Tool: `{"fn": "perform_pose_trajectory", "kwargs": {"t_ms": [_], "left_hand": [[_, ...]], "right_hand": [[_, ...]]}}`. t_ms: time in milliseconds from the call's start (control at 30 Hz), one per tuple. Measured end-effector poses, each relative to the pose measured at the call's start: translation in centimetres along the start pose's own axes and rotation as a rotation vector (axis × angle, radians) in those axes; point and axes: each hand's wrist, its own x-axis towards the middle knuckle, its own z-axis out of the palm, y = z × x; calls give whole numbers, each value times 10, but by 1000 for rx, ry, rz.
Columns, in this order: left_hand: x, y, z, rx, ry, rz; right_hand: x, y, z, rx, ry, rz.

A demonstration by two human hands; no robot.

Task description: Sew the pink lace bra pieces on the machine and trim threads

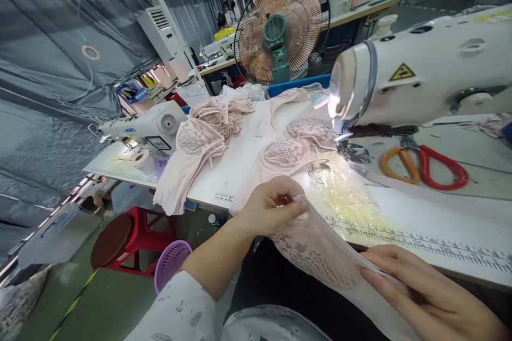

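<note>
A pale pink lace bra (316,256) is stretched between my two hands over the front edge of the sewing table. My left hand (274,205) pinches its upper edge between thumb and fingers. Lower right, my right hand (428,282) grips the same edge farther along, with the fabric hanging below it. Beyond my left hand, more pink lace cups (286,155) lie on the table. The sewing machine head (360,85), its lamp lit, stands just past the work. Red-and-orange-handled scissors (440,168) lie under the machine arm.
A stack of pink bra pieces (196,144) sits on the table to the left, beside another sewing machine (144,125). A large fan (282,26) stands behind. On the floor at left are a red stool (138,240) and a purple basket (172,261).
</note>
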Motion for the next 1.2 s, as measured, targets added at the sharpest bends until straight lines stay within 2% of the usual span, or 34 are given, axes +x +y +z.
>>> {"fn": "perform_pose_trajectory", "kwargs": {"t_ms": [100,267,433,533,633,800,900,967,1067,1200], "left_hand": [[-5,3,-7,-42,-14,-29],[-4,1,-32,6,106,6],[1,7,-48,24,168,19],[3,13,-53,40,208,30],[7,17,-58,64,228,45],[15,21,-63,69,238,-4],[17,35,-65,75,254,-33],[17,48,-66,89,265,-36],[18,63,-68,121,283,-8],[23,64,-73,167,282,-25]], "right_hand": [[6,-13,-12,-33,-82,-46],[8,-21,-40,-148,-75,-108],[-8,2,-66,-328,34,-246],[-16,18,-80,-460,66,-272],[-17,22,-89,-504,35,-220],[-7,3,-95,-432,-13,-176],[1,-9,-96,-315,-76,-164],[3,-13,-97,-258,-133,-103],[4,-14,-97,-296,-201,17],[7,-11,-92,-345,-185,59]]}}
